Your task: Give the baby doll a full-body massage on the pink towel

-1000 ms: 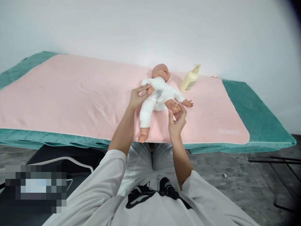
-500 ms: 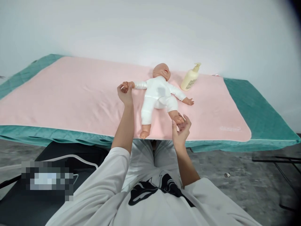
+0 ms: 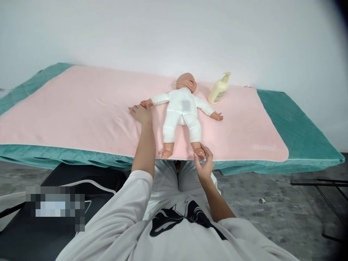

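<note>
A baby doll [image 3: 182,108] in a white suit lies on its back on the pink mat [image 3: 81,105], head toward the wall and feet at the mat's front edge. My left hand [image 3: 141,113] is at the doll's hand on the left, palm down with its fingers spread and touching that hand. My right hand [image 3: 204,159] grips the doll's foot on the right between thumb and fingers. Both legs of the doll lie stretched out, a little apart.
A cream pump bottle [image 3: 218,91] stands on the mat right of the doll's head. Green cloth [image 3: 296,123] covers the table beneath. A black chair [image 3: 16,232] with a blurred-out item is at the lower left.
My right hand has moved down and left with the doll's foot, and that leg is now straighter. My left hand has opened and turned palm down by the doll's hand.
</note>
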Demonstrator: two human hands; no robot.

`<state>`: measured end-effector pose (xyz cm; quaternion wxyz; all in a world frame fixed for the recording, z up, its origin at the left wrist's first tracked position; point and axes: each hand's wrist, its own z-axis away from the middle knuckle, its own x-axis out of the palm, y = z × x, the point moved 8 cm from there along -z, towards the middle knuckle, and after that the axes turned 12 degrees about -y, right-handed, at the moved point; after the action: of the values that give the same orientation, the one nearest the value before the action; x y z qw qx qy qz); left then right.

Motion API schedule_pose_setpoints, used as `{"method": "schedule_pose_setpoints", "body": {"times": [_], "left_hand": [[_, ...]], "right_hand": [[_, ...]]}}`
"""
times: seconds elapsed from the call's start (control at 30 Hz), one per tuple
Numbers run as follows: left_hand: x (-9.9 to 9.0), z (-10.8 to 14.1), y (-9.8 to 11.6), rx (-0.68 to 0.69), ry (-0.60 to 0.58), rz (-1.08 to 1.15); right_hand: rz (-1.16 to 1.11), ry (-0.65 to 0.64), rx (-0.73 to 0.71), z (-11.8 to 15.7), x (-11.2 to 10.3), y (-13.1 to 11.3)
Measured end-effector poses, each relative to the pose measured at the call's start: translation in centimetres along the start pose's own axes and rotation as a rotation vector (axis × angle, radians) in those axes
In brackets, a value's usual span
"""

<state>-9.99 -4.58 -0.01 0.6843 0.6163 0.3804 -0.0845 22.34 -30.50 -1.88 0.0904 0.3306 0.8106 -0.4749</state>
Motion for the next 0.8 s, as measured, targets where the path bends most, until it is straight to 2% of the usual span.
{"method": "schedule_pose_setpoints", "body": {"times": [0.1,0.2,0.43,0.53,0.63,0.73,0.8], "left_hand": [[-0.3,0.5,0.0,-0.097,0.023,-0.127],[-0.3,0.6,0.0,-0.096,0.030,-0.124],[-0.4,-0.3,-1.3,0.041,0.192,0.300],[-0.6,-0.1,-1.3,0.074,0.253,0.399],[-0.2,0.2,-0.2,0.145,0.182,0.463],[0.4,0.9,1.7,0.291,0.077,0.565],[0.4,1.6,3.0,0.381,0.058,0.604]], "right_hand": [[0.034,0.008,-0.039,0.4,0.6,0.2],[0.049,-0.001,-0.051,0.8,1.1,0.5],[0.040,-0.004,-0.034,0.6,1.0,0.3],[0.020,0.026,-0.010,0.3,0.5,-0.3],[-0.024,0.053,-0.005,-0.5,0.1,-1.1],[-0.085,0.070,-0.004,-1.9,-0.2,-1.9],[-0.117,0.070,-0.017,-3.1,-0.2,-2.4]]}}
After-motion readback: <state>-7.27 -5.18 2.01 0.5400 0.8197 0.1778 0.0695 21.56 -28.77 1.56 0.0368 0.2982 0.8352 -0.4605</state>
